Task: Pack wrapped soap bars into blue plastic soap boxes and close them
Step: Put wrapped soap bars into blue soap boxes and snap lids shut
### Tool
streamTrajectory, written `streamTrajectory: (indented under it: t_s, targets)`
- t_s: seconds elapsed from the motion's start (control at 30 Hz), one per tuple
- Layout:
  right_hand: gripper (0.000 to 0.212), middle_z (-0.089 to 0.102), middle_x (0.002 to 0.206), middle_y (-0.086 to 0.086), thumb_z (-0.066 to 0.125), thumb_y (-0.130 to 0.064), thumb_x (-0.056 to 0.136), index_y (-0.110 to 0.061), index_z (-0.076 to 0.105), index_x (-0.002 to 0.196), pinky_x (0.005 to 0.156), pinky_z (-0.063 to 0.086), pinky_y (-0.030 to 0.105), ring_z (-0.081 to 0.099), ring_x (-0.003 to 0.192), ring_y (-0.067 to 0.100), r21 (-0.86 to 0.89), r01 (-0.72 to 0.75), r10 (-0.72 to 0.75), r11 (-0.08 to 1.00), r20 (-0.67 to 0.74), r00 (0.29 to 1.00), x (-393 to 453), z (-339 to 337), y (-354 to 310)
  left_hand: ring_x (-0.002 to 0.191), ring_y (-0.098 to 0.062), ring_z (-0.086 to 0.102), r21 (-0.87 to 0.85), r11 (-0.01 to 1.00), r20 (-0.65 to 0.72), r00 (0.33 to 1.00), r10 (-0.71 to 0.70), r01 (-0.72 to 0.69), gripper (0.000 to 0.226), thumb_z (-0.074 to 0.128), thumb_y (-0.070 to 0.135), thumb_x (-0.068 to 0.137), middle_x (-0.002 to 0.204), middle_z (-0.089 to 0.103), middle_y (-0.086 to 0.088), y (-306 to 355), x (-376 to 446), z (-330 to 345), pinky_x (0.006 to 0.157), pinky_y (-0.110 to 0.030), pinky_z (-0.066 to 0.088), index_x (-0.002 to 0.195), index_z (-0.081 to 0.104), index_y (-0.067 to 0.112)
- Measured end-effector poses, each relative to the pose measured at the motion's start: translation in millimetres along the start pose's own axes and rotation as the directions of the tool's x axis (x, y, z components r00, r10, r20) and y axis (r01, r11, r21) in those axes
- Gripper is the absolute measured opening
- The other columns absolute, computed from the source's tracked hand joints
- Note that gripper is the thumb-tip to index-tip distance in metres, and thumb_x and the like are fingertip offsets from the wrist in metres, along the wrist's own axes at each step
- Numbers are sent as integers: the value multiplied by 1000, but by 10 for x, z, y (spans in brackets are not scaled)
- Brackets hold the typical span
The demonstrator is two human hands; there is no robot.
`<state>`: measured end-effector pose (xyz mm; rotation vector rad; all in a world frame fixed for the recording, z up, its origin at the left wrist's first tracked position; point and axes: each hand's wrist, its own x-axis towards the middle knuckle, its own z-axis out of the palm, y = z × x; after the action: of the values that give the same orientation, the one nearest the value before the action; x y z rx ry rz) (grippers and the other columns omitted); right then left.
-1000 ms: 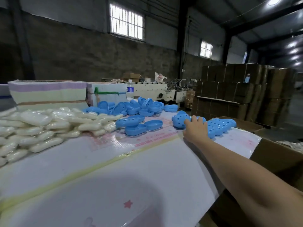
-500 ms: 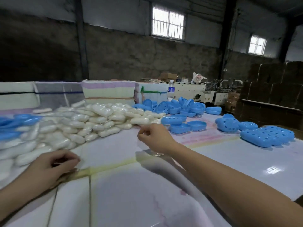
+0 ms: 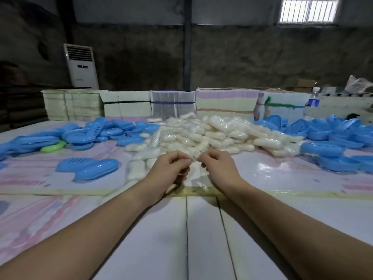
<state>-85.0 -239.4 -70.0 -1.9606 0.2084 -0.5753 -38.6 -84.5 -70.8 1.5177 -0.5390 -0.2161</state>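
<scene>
- Both hands meet at the near foot of the heap of white soap bars in clear plastic wrap (image 3: 203, 136), which is piled mid-table, I'd guess so either arm can draw from it.
- The left hand (image 3: 171, 168) has its fingers curled, thumb and forefinger pinched on the top edge of a clear plastic bag (image 3: 196, 178); the right hand (image 3: 217, 168) pinches the same edge from the other side. It looks as though they are parting the film, but the bag's contents are too blurred to tell.
- Loose blue plastic soap box halves (image 3: 113, 132) lie spread to the left of the heap, with a further drift of blue soap box shells (image 3: 331, 136) to the right, within reach on either side.
- One blue oval soap box half with drain slots (image 3: 88, 168) lies apart, nearer the person on the left, handy for the next fill, I'd judge.
- A single green oval piece (image 3: 53, 147) sits among the left-hand blue ones.
- The glossy white table sheet (image 3: 201, 239) in front of the wrists gives room to draw the bag back; bundled stacks of flat printed card (image 3: 226, 104) wall off the far edge behind the heap.
</scene>
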Motion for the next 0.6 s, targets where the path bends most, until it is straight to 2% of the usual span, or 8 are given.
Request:
streamTrajectory:
  t_s: [0.13,0.2,0.27,0.33,0.4,0.43,0.53,0.6]
  targets:
    - [16,67,73,-7,62,-28,83,-23,71,70,57,43,16,54,60,-1,-53,76,-73,996,52,996,-25,-10,-2,61,-9,59,97,995,10,1000,28,-29,15,64,7,92,72,64,0,138,35,-66,52,-20,47,86,69,20]
    - [15,66,69,-9,62,-26,83,-26,71,71,56,46,18,55,56,1,-61,102,-95,993,108,990,-62,17,-21,63,-3,61,349,931,-2,994,110,-102,12,65,15,90,74,67,9,233,78,-230,55,-17,47,89,66,27]
    - [15,67,68,-11,62,-25,83,-29,72,73,60,52,24,58,57,3,-53,120,-111,991,149,983,-93,30,-41,75,-4,61,742,664,-16,986,163,-98,11,64,25,88,88,67,12,300,113,-516,64,-22,48,94,61,34]
    - [17,68,69,-13,62,-23,84,-31,73,73,68,55,28,60,62,3,-55,137,-126,989,162,979,-105,17,-50,96,-15,59,905,419,-119,989,86,72,24,62,30,86,109,64,5,340,150,-850,81,-34,52,109,56,35]
    - [18,68,70,-14,63,-21,85,-30,73,73,69,54,27,60,61,3,-61,143,-131,988,171,976,-107,7,-50,114,-25,50,916,300,-270,962,-28,266,46,63,34,84,124,58,-4,317,189,-1159,97,-44,48,128,49,31]
    - [19,68,70,-13,63,-20,85,-30,73,73,67,53,25,60,60,3,-62,143,-130,988,177,976,-112,1,-51,116,-27,46,906,259,-322,942,-92,335,55,64,36,83,125,57,-6,293,197,-1273,100,-46,46,134,44,30]
    - [19,70,72,-11,62,-18,87,-29,74,75,58,50,18,61,60,6,-63,145,-130,987,199,971,-130,-18,-62,112,-30,48,875,191,-395,884,-251,446,68,63,39,83,116,55,-7,189,196,-1469,100,-46,47,143,33,28]
    - [19,70,75,-8,62,-17,87,-28,74,77,58,51,20,65,66,11,-60,146,-131,987,211,969,-138,-27,-68,109,-30,53,859,205,-426,878,-218,468,62,61,33,84,115,56,-8,125,199,-1532,97,-44,49,141,36,25]
